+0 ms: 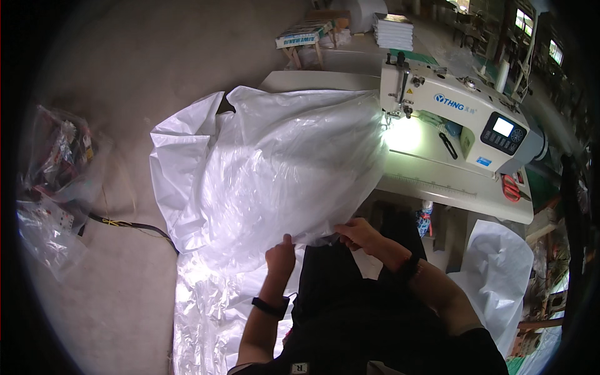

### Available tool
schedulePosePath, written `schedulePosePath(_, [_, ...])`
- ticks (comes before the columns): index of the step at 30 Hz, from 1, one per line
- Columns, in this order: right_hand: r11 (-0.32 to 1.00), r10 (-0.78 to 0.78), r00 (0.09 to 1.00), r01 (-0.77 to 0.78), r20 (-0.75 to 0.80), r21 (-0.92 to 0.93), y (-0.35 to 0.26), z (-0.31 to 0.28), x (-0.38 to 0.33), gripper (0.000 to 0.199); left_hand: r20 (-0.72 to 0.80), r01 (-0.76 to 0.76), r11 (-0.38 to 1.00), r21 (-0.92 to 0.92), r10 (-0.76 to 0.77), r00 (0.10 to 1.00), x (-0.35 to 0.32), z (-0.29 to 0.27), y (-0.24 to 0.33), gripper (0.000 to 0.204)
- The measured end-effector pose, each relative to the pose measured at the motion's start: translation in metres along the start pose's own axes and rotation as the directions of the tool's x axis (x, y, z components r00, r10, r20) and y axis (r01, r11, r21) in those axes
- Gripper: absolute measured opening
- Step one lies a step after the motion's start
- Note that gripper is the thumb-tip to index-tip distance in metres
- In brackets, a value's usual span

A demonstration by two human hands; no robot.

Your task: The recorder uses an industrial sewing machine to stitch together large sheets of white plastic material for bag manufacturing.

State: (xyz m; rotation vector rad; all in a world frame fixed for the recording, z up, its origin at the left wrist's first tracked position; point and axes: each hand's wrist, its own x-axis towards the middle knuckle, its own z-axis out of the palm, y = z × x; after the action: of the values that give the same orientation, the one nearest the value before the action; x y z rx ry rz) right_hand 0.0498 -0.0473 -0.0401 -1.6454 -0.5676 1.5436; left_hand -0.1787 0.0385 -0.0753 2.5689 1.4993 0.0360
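Note:
A large sheet of clear plastic film over white material (281, 162) drapes across the sewing table and down toward my lap. Its near edge is pinched by my left hand (280, 256), thumb up, and by my right hand (359, 234), a short way apart. At the right end of the sheet stands a white sewing machine (453, 103), its lamp lighting the needle area. The sheet's right side reaches the needle; whether it lies under the presser foot I cannot tell.
Black thread snips (448, 145) lie on the machine bed, and red-handled scissors (511, 187) at the table's right corner. White sheeting (497, 269) hangs at my right. Plastic bags (59, 156) and a black cable (134, 225) are on the floor at left. A stool (305, 39) stands beyond.

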Motion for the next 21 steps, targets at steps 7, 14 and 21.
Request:
schedulePosePath(7, [0.995, -0.053, 0.995, 0.060, 0.090, -0.082, -0.032, 0.019, -0.015, 0.027, -0.481, -0.007, 0.989, -0.148, -0.066, 0.874, 0.013, -0.065, -0.049, 0.019])
schedulePosePath(14, [0.990, -0.140, 0.973, 0.138, 0.184, 0.023, -0.078, 0.039, -0.035, 0.030, -0.577, -0.281, 0.734, -0.618, -0.180, 0.797, -0.022, -0.087, 0.003, 0.012])
schedulePosePath(21, [0.852, -0.484, 0.821, 0.363, 0.303, 0.378, -0.106, 0.048, -0.026, 0.031, -0.264, -0.262, 0.631, -0.730, 0.094, 0.960, -0.015, -0.009, 0.056, 0.021])
